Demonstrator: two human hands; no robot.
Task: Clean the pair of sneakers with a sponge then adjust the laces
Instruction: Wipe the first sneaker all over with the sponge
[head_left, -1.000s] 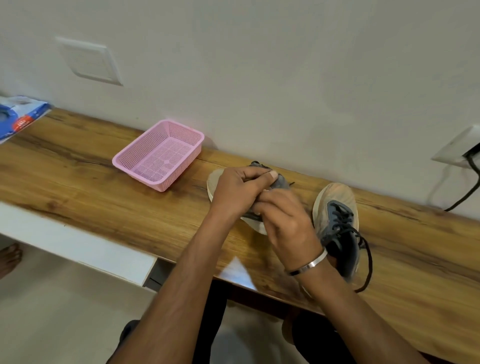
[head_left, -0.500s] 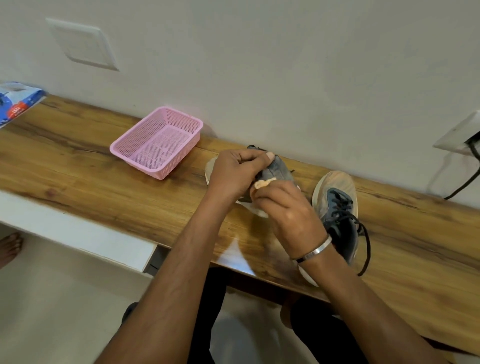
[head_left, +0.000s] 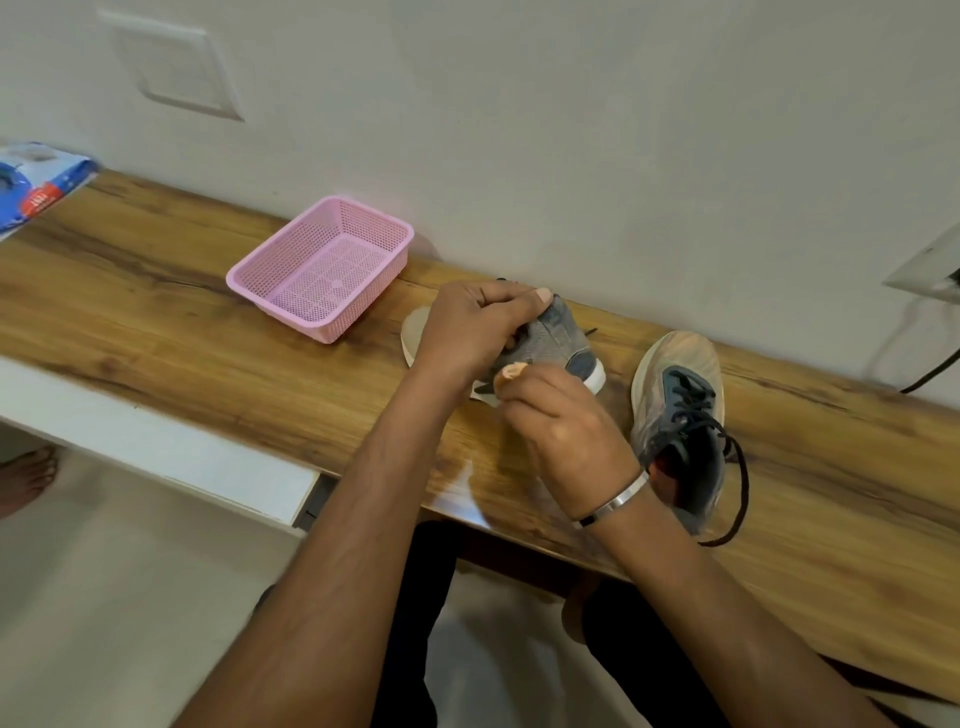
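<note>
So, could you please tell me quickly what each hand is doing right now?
Left hand: grips the grey sneaker.
Right hand: pinches a small tan sponge against that sneaker.

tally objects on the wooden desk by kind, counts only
Sneakers: 2, one gripped by the left hand at, one lying at
Sponge: 1, pinched in the right hand
Pink basket: 1
Blue packet: 1
Total: 5
</note>
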